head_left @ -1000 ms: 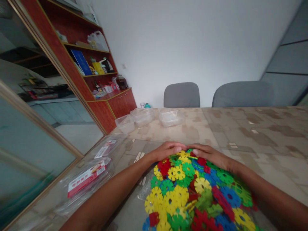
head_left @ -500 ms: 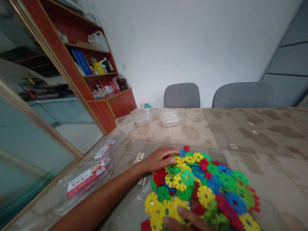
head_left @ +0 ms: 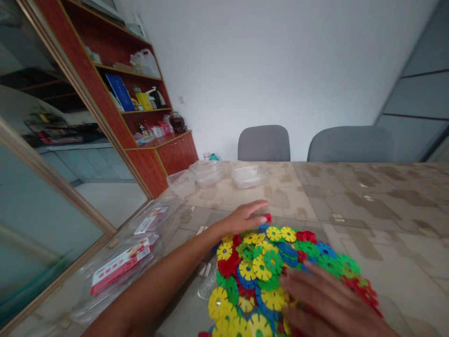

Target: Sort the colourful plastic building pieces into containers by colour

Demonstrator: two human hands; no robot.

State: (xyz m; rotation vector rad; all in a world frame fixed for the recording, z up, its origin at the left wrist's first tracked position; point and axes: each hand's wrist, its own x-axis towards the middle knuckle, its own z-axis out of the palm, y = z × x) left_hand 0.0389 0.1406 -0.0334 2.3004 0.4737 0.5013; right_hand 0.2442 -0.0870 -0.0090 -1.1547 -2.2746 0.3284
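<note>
A heap of plastic snowflake discs (head_left: 261,267) in yellow, green, blue and red lies spread on the table in front of me. My left hand (head_left: 245,218) is at the far left edge of the heap, thumb and fingers apart, with nothing held. Close to its thumb is a small red piece (head_left: 268,218). Over the right part of the heap is my right hand (head_left: 326,299), its fingers stretched out and slightly blurred. It hides the discs beneath it, so contact with them is hard to judge.
Clear plastic boxes (head_left: 249,177) stand at the table's far side. On the left lie clear lids or packs with a red-and-white label (head_left: 121,266). Two grey chairs (head_left: 264,143) are behind the table (head_left: 386,201). A wooden shelf cabinet (head_left: 154,154) is at back left.
My left hand has moved off the discs toward the far edge and its fingers have spread. My right hand has come up and to the right across the heap. Some discs have shifted.
</note>
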